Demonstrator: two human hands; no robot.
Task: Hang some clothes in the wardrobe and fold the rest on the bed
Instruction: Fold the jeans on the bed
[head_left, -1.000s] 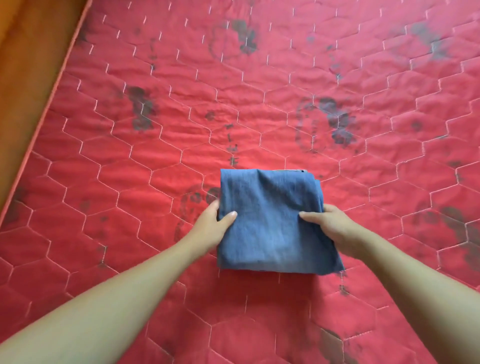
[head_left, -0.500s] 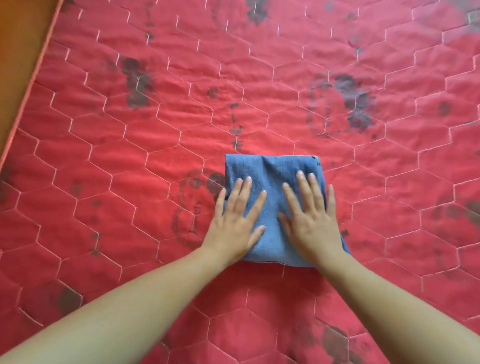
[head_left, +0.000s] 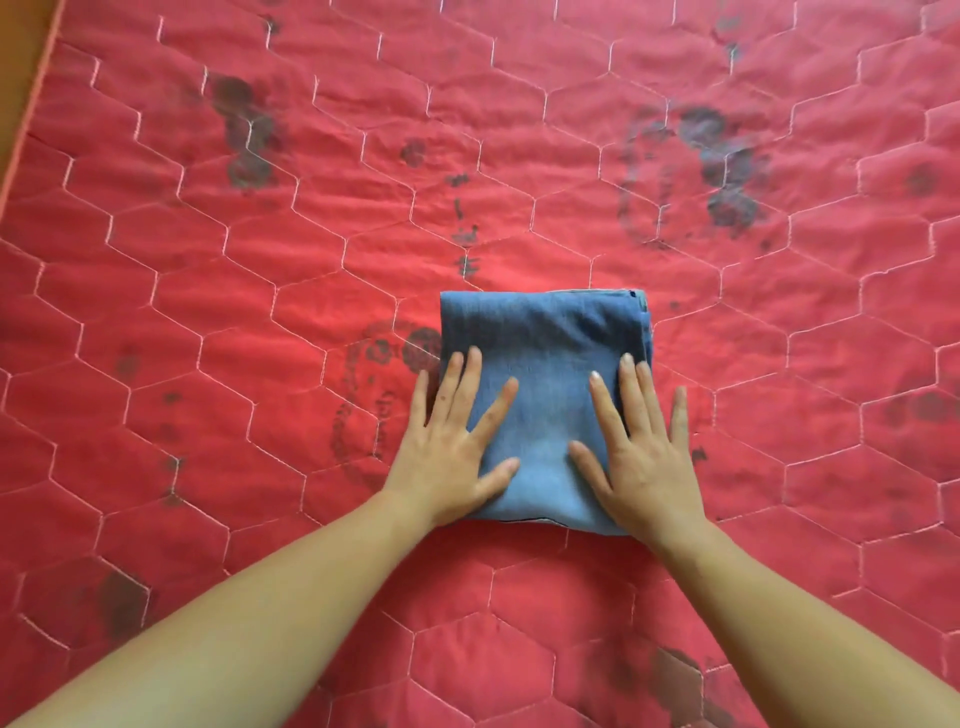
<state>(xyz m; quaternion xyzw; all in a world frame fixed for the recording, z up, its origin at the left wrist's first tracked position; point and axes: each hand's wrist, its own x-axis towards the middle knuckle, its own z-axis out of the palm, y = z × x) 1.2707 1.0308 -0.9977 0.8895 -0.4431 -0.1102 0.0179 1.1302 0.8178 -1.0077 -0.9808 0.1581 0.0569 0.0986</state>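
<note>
A blue denim garment, folded into a compact rectangle, lies on the red quilted bed cover. My left hand rests flat on its left part with fingers spread and straight, the outer fingers reaching past the garment's left edge onto the cover. Flat on the right part is my right hand, fingers also spread, the little finger past the right edge. Both palms cover the near corners of the fold.
The bed cover has hexagon stitching and several dark stains. A strip of orange-brown wooden surface runs along the bed's left edge at the upper left.
A second ago both hands gripped the garment's sides. They then came down flat on top, and since half a second ago they have slid apart toward the left and right edges.
</note>
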